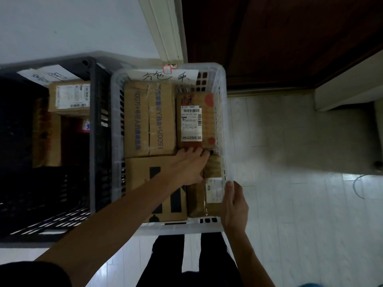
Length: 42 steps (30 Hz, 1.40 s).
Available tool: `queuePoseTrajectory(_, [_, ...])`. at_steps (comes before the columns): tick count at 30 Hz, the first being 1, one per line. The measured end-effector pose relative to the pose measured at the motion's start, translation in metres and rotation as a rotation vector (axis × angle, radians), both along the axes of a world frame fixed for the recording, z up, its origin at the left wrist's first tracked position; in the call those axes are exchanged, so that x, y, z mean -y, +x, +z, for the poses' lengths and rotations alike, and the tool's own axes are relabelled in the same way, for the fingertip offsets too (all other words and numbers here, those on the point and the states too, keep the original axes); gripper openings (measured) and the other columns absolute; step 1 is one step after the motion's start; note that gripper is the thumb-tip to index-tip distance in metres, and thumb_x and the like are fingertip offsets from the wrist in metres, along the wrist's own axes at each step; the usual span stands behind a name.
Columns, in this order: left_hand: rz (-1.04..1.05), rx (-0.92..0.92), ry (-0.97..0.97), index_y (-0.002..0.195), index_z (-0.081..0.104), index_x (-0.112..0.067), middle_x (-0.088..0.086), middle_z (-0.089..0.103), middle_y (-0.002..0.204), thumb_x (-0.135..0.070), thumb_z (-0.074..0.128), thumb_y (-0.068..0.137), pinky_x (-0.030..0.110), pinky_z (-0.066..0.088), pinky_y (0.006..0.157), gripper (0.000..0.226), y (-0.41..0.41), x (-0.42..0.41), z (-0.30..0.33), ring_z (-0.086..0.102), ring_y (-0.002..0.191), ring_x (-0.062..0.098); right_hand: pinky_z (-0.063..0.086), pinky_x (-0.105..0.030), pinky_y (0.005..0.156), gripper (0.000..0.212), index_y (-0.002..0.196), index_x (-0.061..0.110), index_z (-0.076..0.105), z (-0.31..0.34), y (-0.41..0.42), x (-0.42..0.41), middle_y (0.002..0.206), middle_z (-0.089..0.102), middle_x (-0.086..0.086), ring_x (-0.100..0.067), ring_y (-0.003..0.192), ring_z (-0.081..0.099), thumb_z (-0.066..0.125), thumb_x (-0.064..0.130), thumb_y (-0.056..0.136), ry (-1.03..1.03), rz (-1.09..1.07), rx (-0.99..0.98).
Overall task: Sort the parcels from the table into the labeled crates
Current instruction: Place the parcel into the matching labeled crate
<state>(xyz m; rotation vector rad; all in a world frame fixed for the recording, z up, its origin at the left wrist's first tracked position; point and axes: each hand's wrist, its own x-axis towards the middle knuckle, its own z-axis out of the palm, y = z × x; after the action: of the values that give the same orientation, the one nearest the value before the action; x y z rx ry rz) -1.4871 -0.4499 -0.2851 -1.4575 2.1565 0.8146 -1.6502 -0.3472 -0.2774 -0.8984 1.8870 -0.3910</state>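
Head-camera view looks straight down into a white perforated plastic crate [220, 83] standing on a pale tiled floor [290, 141], with both bare hands inside or at its rim. Left hand [189, 165] reaches across the crate with fingers straight and spread a little, the fingertips touching the near edge of a brown parcel with red dots and a white barcode label [191, 123] that lies just beyond them. Right hand [234, 204] is at the crate's right rim, its fingers curled round the edge of a narrow brown taped parcel with a small white label [214, 190], which lies between the two hands against the crate's right wall. Under the left forearm rests a flat cardboard box with black printed bars [141, 172], and beyond it, left of the left hand's fingers, lies a cardboard box with blue printed lettering [149, 119]. A white paper sign with handwritten characters [163, 76] hangs on the crate's far wall. Well to the left of the left arm stands a black slatted plastic crate [97, 125] holding more cardboard parcels and its own paper label.
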Motion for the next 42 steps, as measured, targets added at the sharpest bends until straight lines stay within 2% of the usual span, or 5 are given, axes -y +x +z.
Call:
queuePoseTrajectory(12, [-0.298, 0.334, -0.116, 0.130, 0.057, -0.009, 0.017, 0.058, 0.128, -0.027, 0.064, 0.089, 0.054, 0.031, 0.111, 0.046, -0.033, -0.033, -0.012, 0.050, 0.120, 0.036, 0.043, -0.019, 0.063, 0.052, 0.110, 0.025, 0.056, 0.005, 0.002, 0.000, 0.089, 0.062, 0.015, -0.002, 0.080, 0.062, 0.024, 0.063, 0.094, -0.026, 0.012, -0.018])
queuePoseTrajectory(17, [-0.223, 0.442, 0.083, 0.155, -0.002, 0.003, 0.039, 0.000, 0.158, -0.046, 0.051, 0.098, 0.066, 0.014, 0.117, 0.093, -0.062, -0.094, -0.051, 0.009, 0.145, 0.058, 0.046, -0.024, 0.068, 0.056, 0.114, 0.026, 0.056, -0.001, 0.000, -0.004, 0.094, 0.064, 0.010, -0.006, 0.087, 0.064, 0.023, 0.066, 0.093, -0.021, 0.016, -0.043])
queuePoseTrajectory(24, [0.026, 0.345, 0.072, 0.154, -0.022, -0.005, 0.039, -0.032, 0.147, -0.057, 0.059, 0.092, 0.074, 0.004, 0.112, 0.114, -0.070, -0.103, -0.090, -0.013, 0.140, 0.064, 0.050, -0.029, 0.076, 0.060, 0.121, 0.024, 0.055, -0.004, 0.000, -0.004, 0.102, 0.066, 0.005, -0.014, 0.092, 0.064, 0.023, 0.066, 0.092, -0.018, 0.014, -0.023])
queuePoseTrajectory(32, [-0.050, 0.373, 0.215, 0.157, -0.019, -0.015, 0.038, -0.016, 0.157, -0.062, 0.066, 0.080, 0.082, 0.006, 0.106, 0.124, -0.069, -0.086, -0.107, -0.010, 0.138, 0.070, 0.044, -0.025, 0.070, 0.055, 0.114, 0.029, 0.054, -0.007, 0.000, -0.004, 0.097, 0.063, 0.008, -0.012, 0.090, 0.062, 0.023, 0.067, 0.091, -0.016, 0.017, -0.034])
queuePoseTrajectory(42, [-0.040, 0.375, 0.181, 0.157, -0.011, -0.006, 0.034, -0.007, 0.161, -0.056, 0.049, 0.097, 0.069, 0.011, 0.115, 0.098, -0.061, -0.058, -0.067, 0.007, 0.145, 0.058, 0.043, -0.023, 0.066, 0.060, 0.115, 0.024, 0.057, -0.007, 0.001, -0.002, 0.095, 0.062, 0.008, -0.004, 0.082, 0.059, 0.022, 0.066, 0.091, -0.011, 0.012, -0.034])
